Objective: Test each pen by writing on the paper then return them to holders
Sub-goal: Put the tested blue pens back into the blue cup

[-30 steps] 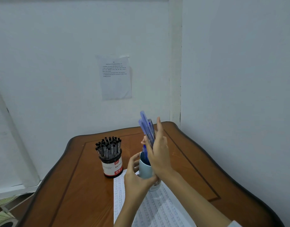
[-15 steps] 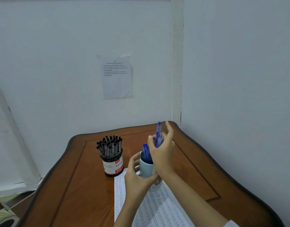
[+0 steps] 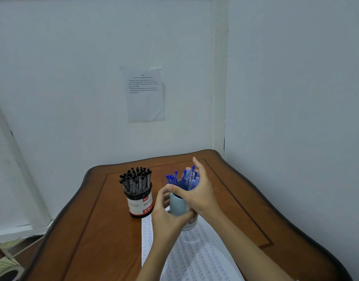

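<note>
My right hand point(image 3: 201, 194) sat over the mouth of the cup point(image 3: 177, 206), closed loosely round the blue pens point(image 3: 187, 180). The fingers curled round the far side of the bunch. The thumb lay across the near rim of the cup. The index finger pointed straight up above the pens. The blue pens stood in the cup with their upper ends above the rim, and several fanned out to the left, clear of the hand.

My left hand point(image 3: 167, 214) gripped the cup from the near left side, with the fingers wrapped round its wall and the thumb up near the rim. The cup was pale blue and upright. Just below it, to the right of my left hand, a white part with dark print showed. I could not tell whether it belonged to the cup.

The cup stood over the far end of the paper point(image 3: 194, 258), a long printed sheet that ran along the bench point(image 3: 97, 230) toward me, under both forearms.

The holder point(image 3: 141, 204) stood just left of the cup, near my left hand but apart from it. It was round, with a black rim and a white and red label. The black pens point(image 3: 136, 178) filled it, packed upright.

The bench was brown wood with a dark edge, set into a corner between two pale walls. A notice point(image 3: 145, 94) with small print hung on the far wall, above the holder and the cup.
</note>
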Available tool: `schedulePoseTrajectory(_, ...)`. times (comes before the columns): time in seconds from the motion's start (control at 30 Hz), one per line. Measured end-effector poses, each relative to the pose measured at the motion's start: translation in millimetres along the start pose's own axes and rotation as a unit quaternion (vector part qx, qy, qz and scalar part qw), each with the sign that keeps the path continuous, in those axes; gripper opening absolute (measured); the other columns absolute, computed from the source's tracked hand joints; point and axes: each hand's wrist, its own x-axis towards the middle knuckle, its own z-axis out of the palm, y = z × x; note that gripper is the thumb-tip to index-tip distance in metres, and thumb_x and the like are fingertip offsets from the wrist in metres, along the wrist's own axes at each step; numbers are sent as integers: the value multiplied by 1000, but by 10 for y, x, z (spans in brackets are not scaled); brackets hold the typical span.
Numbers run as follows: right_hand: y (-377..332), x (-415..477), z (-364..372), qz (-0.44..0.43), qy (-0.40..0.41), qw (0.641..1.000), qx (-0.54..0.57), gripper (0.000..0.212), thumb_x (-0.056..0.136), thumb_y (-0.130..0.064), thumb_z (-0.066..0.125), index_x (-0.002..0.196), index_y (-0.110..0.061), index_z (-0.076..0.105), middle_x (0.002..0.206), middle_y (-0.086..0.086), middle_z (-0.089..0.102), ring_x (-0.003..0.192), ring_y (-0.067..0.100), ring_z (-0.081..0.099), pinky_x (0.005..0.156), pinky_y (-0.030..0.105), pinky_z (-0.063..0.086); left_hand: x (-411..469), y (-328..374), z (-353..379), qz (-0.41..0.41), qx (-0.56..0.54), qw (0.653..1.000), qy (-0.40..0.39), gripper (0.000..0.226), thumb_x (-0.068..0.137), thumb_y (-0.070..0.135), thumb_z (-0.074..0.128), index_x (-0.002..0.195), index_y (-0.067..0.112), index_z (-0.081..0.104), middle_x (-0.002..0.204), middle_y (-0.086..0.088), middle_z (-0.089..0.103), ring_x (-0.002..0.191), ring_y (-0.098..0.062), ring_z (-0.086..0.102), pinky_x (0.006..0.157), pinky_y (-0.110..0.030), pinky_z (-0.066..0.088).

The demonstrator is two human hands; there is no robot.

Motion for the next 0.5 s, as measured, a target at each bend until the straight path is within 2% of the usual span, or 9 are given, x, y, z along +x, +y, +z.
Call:
schedulePoseTrajectory(0.07,-44,19,-22,14,0,999,-47,121,41,-69,74,147,-33,28,142,-5,47,135,22,40,108,44,40,-15,13,6,5,16,1000,-10,74,51,22,92,110,42,51,105,11,63,96,6,57,70,-15,52)
schedulePoseTrajectory(0.13,-80,34,-36,13,-3,997,-74,117,42,-74,73,145,-35,31,122,-10,55,126,22,47,104,45,44,-36,34,15,8,32,999,-25,80,43,42,88,115,42,51,104,12,63,98,7,57,72,-13,51)
schedulePoseTrajectory(0.2,-84,54,-39,1,-9,996,-87,91,59,-57,81,137,-32,42,111,-12,56,113,15,53,91,28,50,-48,32,25,4,28,999,-29,86,43,43,87,121,36,52,107,13,63,99,7,56,73,-14,52)
schedulePoseTrajectory(0.27,-89,63,-55,-31,9,995,-96,48,75,-30,81,117,-28,58,102,-13,59,101,8,59,71,7,45,-58,23,29,5,24,999,-27,86,46,31,93,123,32,53,109,14,62,100,6,56,72,-17,53)
schedulePoseTrajectory(0.3,-83,70,-72,-45,25,994,-94,31,78,-21,78,104,-28,63,97,-15,61,95,6,61,65,4,44,-59,17,29,5,26,999,-28,85,48,25,95,122,31,54,110,13,62,100,5,56,72,-18,54)
schedulePoseTrajectory(0.33,-83,76,-92,-50,38,995,-83,24,79,-15,76,92,-29,63,91,-17,62,89,5,61,61,4,44,-59,15,28,3,27,999,-27,83,50,20,95,122,30,54,110,13,62,100,5,56,72,-19,55)
schedulePoseTrajectory(0.4,-100,93,-140,-50,46,996,-50,24,80,-10,74,82,-31,61,85,-19,62,84,4,61,62,7,46,-46,22,26,-3,28,999,-26,83,51,17,94,122,29,54,110,13,63,99,6,57,74,-20,56)
schedulePoseTrajectory(0.5,-158,161,-204,-53,5,998,-14,18,81,-22,76,87,-33,64,94,-16,65,93,8,62,74,18,53,-11,50,26,-15,18,1000,-20,83,52,18,94,123,30,53,112,12,63,101,1,59,79,-25,57)
